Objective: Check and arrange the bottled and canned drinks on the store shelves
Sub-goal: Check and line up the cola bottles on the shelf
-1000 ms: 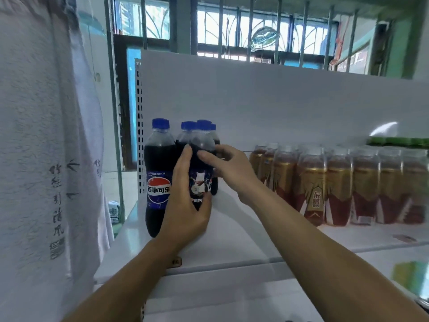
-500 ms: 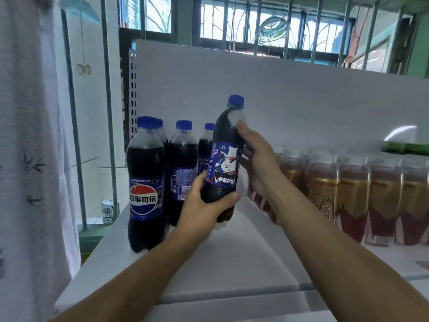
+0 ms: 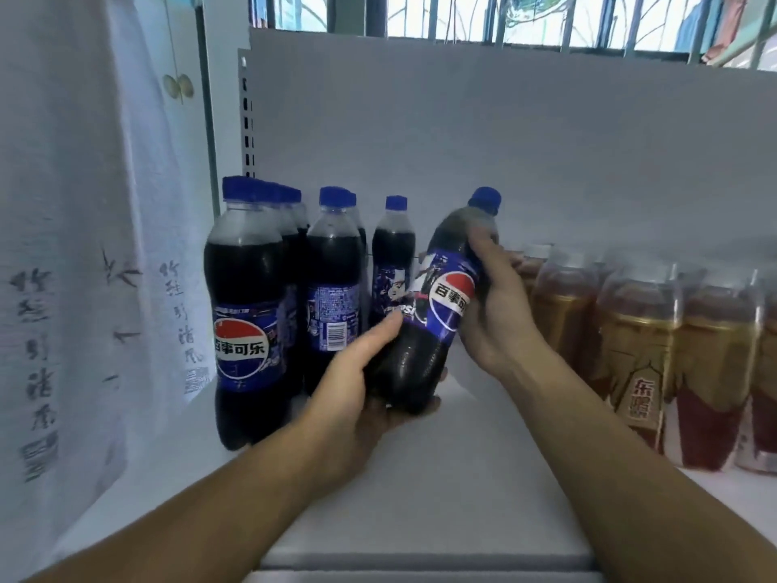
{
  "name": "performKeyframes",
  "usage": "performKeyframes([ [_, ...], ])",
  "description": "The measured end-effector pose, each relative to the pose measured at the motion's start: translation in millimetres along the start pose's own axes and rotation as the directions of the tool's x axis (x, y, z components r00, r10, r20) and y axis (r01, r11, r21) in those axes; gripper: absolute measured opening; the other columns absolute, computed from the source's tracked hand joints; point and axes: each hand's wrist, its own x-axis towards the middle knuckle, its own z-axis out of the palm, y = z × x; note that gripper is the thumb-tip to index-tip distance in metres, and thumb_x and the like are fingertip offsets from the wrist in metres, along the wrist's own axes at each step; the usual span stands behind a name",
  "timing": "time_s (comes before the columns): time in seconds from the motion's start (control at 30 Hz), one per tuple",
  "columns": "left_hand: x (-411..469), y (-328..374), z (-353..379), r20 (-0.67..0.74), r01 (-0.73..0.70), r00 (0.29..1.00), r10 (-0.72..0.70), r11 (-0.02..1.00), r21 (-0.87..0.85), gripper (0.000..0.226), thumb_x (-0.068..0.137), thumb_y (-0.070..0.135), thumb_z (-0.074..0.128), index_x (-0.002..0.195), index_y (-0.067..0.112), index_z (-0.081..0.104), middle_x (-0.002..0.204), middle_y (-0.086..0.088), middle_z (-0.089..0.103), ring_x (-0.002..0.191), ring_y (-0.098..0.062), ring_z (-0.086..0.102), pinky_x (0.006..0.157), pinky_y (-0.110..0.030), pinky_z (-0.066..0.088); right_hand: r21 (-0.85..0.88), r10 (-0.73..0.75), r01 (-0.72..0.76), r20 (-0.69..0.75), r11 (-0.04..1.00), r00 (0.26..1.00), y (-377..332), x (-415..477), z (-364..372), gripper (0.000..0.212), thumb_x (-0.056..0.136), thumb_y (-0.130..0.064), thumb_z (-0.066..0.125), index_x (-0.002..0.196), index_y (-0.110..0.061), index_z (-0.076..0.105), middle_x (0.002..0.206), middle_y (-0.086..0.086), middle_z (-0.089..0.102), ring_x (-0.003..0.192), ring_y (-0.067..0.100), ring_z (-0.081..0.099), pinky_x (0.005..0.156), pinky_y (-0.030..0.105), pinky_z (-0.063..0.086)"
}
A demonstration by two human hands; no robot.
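Left hand at the base and right hand near the neck are clasped round a cola bottle, held tilted above the shelf, seemingly so its label can be checked.

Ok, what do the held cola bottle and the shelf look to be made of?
Held cola bottle: probably clear glossy plastic; highlights glint over the dark drink. Shelf: looks like matte white-painted metal, judging by its slotted upright.

A small shop, it seems: a white shelf with back panel and slotted upright carries rows of matching cola bottles and somewhat blurred gold-labelled bottles; a barred window stands behind.
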Motion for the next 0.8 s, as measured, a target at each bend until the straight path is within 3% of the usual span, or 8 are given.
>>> performKeyframes([
  [0.07,-2,2,-1,0.045,0.088,0.995,-0.086,0.994,-0.058,0.06,0.07,0.051,0.065,0.116,0.012,0.071,0.107,-0.015,0.075,0.084,-0.028,0.074,0.055,-0.029,0.057,0.08,0.07,-0.071,0.018,0.994,0.997,0,-4,-3,0.048,0.088,-0.036,0.067,0.129,-0.013,0.058,0.099,0.007,0.074,0.086,0.02,0.072,0.086,0.039,0.058],
  [0.23,-2,-2,1,0.008,-0.022,1.0,0.022,0.999,0.031,0.052,0.07,0.044,0.069,0.113,0.014,0.072,0.108,-0.012,0.075,0.091,-0.024,0.072,0.077,-0.041,0.062,-0.072,-0.068,0.064,-0.056,0.995,0.996,-2,-8,-3,0.074,0.074,-0.039,0.074,0.141,-0.018,0.049,0.122,0.011,0.068,0.106,0.028,0.07,0.096,0.047,0.056],
  [0.33,-5,-4,3,0.024,-0.051,0.999,0.049,0.995,0.086,0.053,0.069,0.041,0.07,0.114,0.013,0.069,0.114,-0.017,0.072,0.093,-0.026,0.069,0.072,-0.038,0.062,-0.094,-0.107,0.098,-0.096,0.991,0.99,-4,-11,0,0.078,0.071,-0.041,0.075,0.142,-0.021,0.048,0.122,0.009,0.068,0.102,0.026,0.071,0.087,0.042,0.059],
  [0.47,-5,1,-1,0.054,0.056,0.997,-0.057,0.998,0.022,0.056,0.073,0.051,0.06,0.108,0.009,0.074,0.104,-0.02,0.075,0.081,-0.03,0.074,0.061,-0.032,0.06,0.088,0.024,-0.021,-0.032,0.996,0.999,-4,-12,0,0.044,0.092,-0.032,0.065,0.13,-0.012,0.056,0.102,0.009,0.072,0.086,0.021,0.072,0.082,0.039,0.061],
  [0.53,-5,1,0,0.048,0.053,0.997,-0.054,0.998,0.034,0.055,0.076,0.052,0.059,0.108,0.009,0.074,0.106,-0.019,0.074,0.087,-0.031,0.074,0.071,-0.035,0.061,0.026,0.0,0.001,-0.038,1.0,0.999,-3,-12,0,0.045,0.095,-0.029,0.064,0.134,-0.009,0.053,0.107,0.011,0.069,0.091,0.023,0.071,0.089,0.042,0.059],
  [0.63,-3,-4,0,0.027,-0.072,0.997,0.069,0.988,0.135,0.049,0.073,0.048,0.07,0.111,0.017,0.073,0.107,-0.004,0.076,0.099,-0.021,0.071,0.088,-0.037,0.054,-0.106,-0.104,0.099,-0.037,0.989,0.994,-3,-12,0,0.059,0.085,-0.032,0.072,0.138,-0.015,0.052,0.116,0.008,0.069,0.1,0.024,0.071,0.093,0.045,0.058],
  [0.7,-3,-8,1,0.039,-0.115,0.993,0.109,0.97,0.215,0.05,0.071,0.047,0.075,0.112,0.02,0.071,0.103,-0.002,0.076,0.093,-0.019,0.069,0.082,-0.034,0.055,-0.163,-0.138,0.131,-0.035,0.978,0.99,-3,-12,1,0.063,0.081,-0.035,0.076,0.137,-0.019,0.052,0.119,0.007,0.069,0.104,0.024,0.072,0.094,0.046,0.058],
  [0.8,-6,-3,1,0.032,-0.023,0.999,0.019,0.991,0.133,0.05,0.076,0.052,0.063,0.106,0.013,0.076,0.103,-0.016,0.075,0.084,-0.029,0.072,0.065,-0.035,0.06,-0.007,-0.043,0.043,0.007,0.999,0.999,-3,-14,2,0.058,0.085,-0.035,0.069,0.135,-0.01,0.051,0.117,0.014,0.067,0.1,0.028,0.071,0.092,0.045,0.058],
])
